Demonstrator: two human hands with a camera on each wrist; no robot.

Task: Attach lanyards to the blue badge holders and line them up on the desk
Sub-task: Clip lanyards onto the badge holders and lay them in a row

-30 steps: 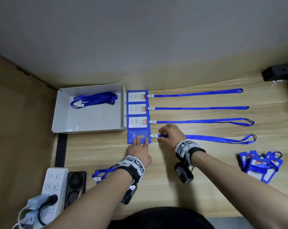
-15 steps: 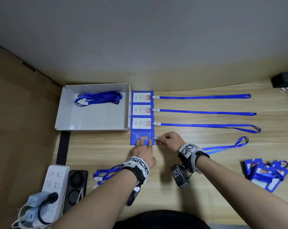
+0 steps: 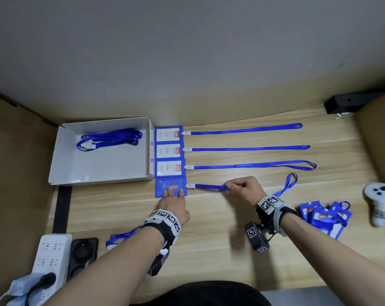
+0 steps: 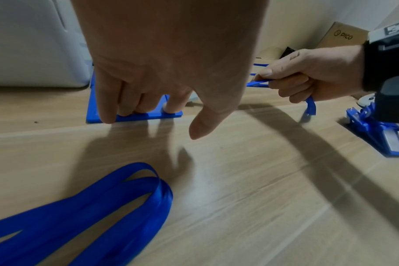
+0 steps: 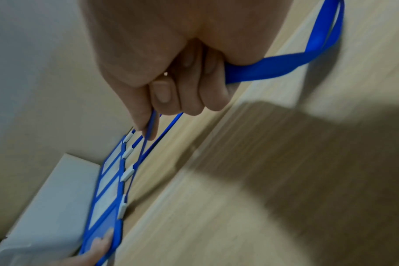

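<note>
Three blue badge holders with lanyards lie in a column beside the white tray; the nearest of them [image 3: 169,168] has its strap stretched rightward. Below it a fourth blue holder [image 3: 165,184] lies face down, and my left hand [image 3: 172,196] presses its near edge with straight fingertips [image 4: 107,115]. Its lanyard [image 3: 209,186] runs right from the white clip [image 3: 190,185]. My right hand [image 3: 242,189] pinches that strap between thumb and forefinger [image 5: 146,124], a little above the desk. The strap's loop end [image 3: 289,181] curls up behind the hand.
A white tray [image 3: 61,168] at the left holds a bundle of spare lanyards [image 3: 109,139]. One loose lanyard [image 3: 120,238] lies by my left wrist. A pile of badge holders [image 3: 324,216] sits at the right, next to a white controller [image 3: 380,203]. A power strip [image 3: 50,255] is near left.
My right hand has slid rightward along the fourth lanyard, away from the clip, pulling the strap straighter. The left hand has stayed on the holder.
</note>
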